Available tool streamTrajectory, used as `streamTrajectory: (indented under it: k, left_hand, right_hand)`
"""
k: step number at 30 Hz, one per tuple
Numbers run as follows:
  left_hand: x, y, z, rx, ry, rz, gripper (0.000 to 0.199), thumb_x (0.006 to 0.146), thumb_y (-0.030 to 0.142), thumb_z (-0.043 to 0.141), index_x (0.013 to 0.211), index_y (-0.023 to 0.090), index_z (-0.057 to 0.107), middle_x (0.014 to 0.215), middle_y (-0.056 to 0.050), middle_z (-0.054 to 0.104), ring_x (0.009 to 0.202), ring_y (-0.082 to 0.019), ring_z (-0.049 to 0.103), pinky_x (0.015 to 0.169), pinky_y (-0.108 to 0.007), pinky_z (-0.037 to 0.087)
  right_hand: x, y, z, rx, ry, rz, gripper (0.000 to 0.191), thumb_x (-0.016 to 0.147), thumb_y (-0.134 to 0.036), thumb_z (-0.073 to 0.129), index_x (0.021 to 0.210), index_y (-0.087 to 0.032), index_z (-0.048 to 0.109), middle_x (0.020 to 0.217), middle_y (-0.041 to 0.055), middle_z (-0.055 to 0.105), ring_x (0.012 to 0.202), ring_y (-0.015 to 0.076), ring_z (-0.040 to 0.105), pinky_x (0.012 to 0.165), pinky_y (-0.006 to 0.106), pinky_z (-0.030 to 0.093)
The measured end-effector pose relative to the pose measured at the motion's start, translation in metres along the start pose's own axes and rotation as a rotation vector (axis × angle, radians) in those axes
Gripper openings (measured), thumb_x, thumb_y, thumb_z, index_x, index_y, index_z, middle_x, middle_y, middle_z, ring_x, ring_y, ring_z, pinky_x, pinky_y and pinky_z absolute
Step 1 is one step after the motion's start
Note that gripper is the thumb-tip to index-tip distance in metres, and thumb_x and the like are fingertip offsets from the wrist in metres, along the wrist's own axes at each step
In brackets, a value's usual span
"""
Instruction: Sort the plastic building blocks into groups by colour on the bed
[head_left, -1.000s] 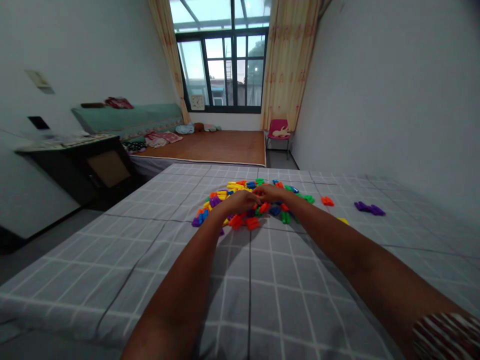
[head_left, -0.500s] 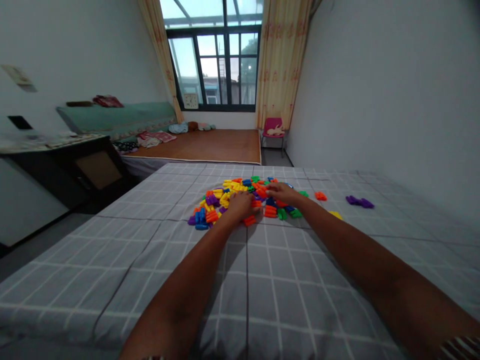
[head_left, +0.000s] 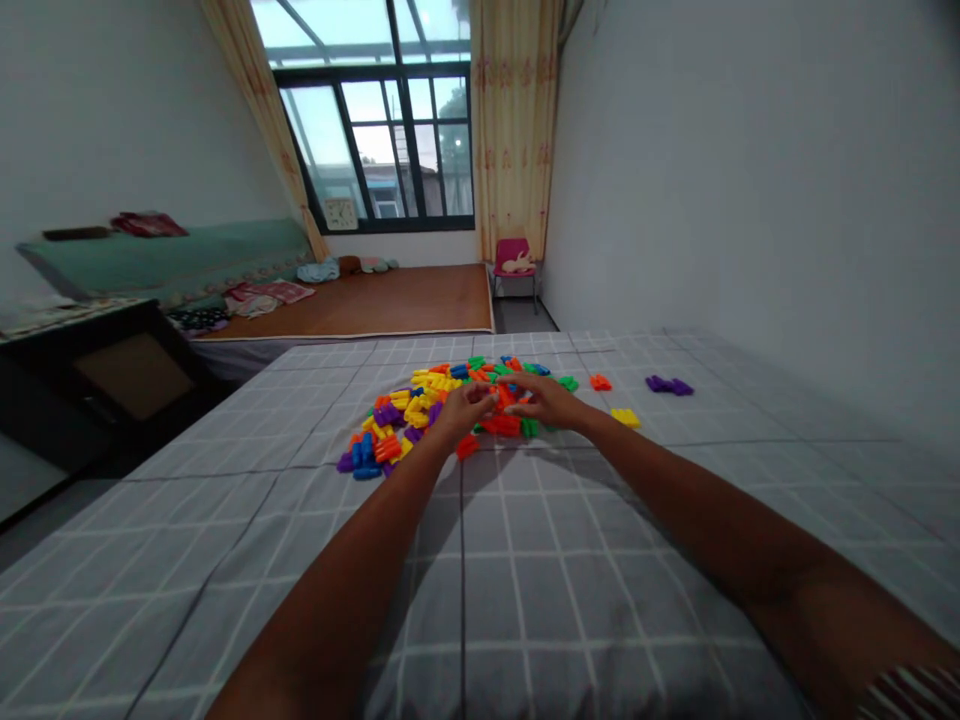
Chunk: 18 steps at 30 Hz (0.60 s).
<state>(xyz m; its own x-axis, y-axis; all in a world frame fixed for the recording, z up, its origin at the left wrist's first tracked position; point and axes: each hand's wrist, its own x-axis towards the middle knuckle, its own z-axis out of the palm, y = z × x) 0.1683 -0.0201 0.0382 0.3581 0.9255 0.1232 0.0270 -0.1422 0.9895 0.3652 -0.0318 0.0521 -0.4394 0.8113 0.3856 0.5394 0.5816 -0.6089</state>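
A loose heap of red, yellow, blue, green, orange and purple plastic pieces [head_left: 420, 405] lies on the grey checked cloth [head_left: 525, 560]. Over the heap's middle, my left hand [head_left: 466, 405] has its fingers drawn together on something too small to make out. My right hand [head_left: 546, 400] is just to its right, thumb and fingers apart around orange-red pieces [head_left: 507, 396]; I see nothing held in it. More red pieces [head_left: 501, 425] lie below, between the two hands.
Right of the heap lie an orange piece [head_left: 601, 382], a yellow piece [head_left: 625, 417] and purple pieces [head_left: 670, 385]. Beyond the cloth are a brown-topped bed [head_left: 390, 300], a pink chair [head_left: 513, 252] and a dark cabinet [head_left: 127, 370] at left.
The view has swung to the right. My right hand's fingers have spread and it has come nearer my left hand, which has lifted slightly from the pieces.
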Motion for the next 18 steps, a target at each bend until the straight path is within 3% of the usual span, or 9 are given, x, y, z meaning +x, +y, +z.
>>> streamTrajectory:
  k: [2,5,7,10,12,14,18]
  left_hand:
    - [-0.003,0.000,0.003,-0.022,-0.007,-0.038,0.045,0.072,0.042,0.074,0.104,0.014,0.058,0.080,0.000,0.066,0.074,-0.014,0.065,0.070,-0.030,0.056]
    - [-0.003,0.001,0.005,0.062,-0.015,-0.039,0.047,0.075,0.045,0.070,0.110,0.015,0.058,0.092,-0.005,0.069,0.081,-0.018,0.068,0.065,-0.028,0.056]
    - [-0.002,0.002,0.003,0.137,-0.012,-0.003,0.047,0.078,0.048,0.066,0.111,0.016,0.059,0.101,-0.008,0.069,0.087,-0.019,0.068,0.064,-0.027,0.055]
    - [0.001,0.003,-0.007,0.235,-0.009,0.058,0.044,0.079,0.048,0.062,0.108,0.015,0.062,0.102,-0.008,0.070,0.087,-0.019,0.068,0.066,-0.027,0.054]
    - [0.004,0.003,-0.018,0.337,-0.007,0.107,0.038,0.080,0.045,0.059,0.102,0.014,0.065,0.094,-0.006,0.071,0.083,-0.019,0.067,0.068,-0.028,0.053]
    - [0.007,0.002,-0.029,0.500,-0.005,0.165,0.031,0.081,0.038,0.055,0.098,0.015,0.068,0.090,-0.005,0.072,0.083,-0.019,0.067,0.073,-0.030,0.053]
    - [0.008,0.006,-0.048,0.908,0.042,0.207,0.028,0.081,0.023,0.049,0.097,0.019,0.071,0.096,-0.005,0.074,0.090,-0.021,0.066,0.081,-0.032,0.051]
  right_hand:
    - [-0.006,0.002,-0.003,-0.071,-0.029,-0.065,0.046,0.080,-0.029,0.069,0.125,-0.028,0.062,0.120,0.0081,0.065,0.102,0.0225,0.062,0.086,0.036,0.050]
    - [-0.014,0.025,-0.028,-0.154,-0.009,-0.007,0.048,0.079,-0.025,0.069,0.126,-0.028,0.061,0.118,0.0065,0.066,0.096,0.0206,0.064,0.087,0.036,0.050]
    - [-0.021,0.054,-0.061,-0.229,0.059,0.121,0.050,0.078,-0.021,0.069,0.127,-0.026,0.060,0.123,0.0070,0.064,0.096,0.0200,0.064,0.087,0.035,0.050]
    - [-0.036,0.103,-0.118,-0.457,0.128,0.461,0.046,0.077,-0.016,0.066,0.123,-0.022,0.063,0.125,0.0103,0.063,0.100,0.0220,0.064,0.089,0.036,0.049]
    - [-0.048,0.130,-0.145,-0.594,0.058,0.638,0.043,0.076,-0.015,0.066,0.118,-0.020,0.066,0.124,0.0126,0.064,0.108,0.0255,0.061,0.092,0.037,0.048]
    - [-0.057,0.147,-0.155,-0.645,-0.048,0.705,0.043,0.075,-0.016,0.067,0.118,-0.018,0.067,0.126,0.0138,0.064,0.114,0.0272,0.059,0.096,0.037,0.046]
    - [-0.069,0.165,-0.144,-0.626,-0.141,0.664,0.049,0.076,-0.019,0.063,0.125,-0.020,0.062,0.128,0.0108,0.063,0.117,0.0265,0.058,0.097,0.039,0.046]
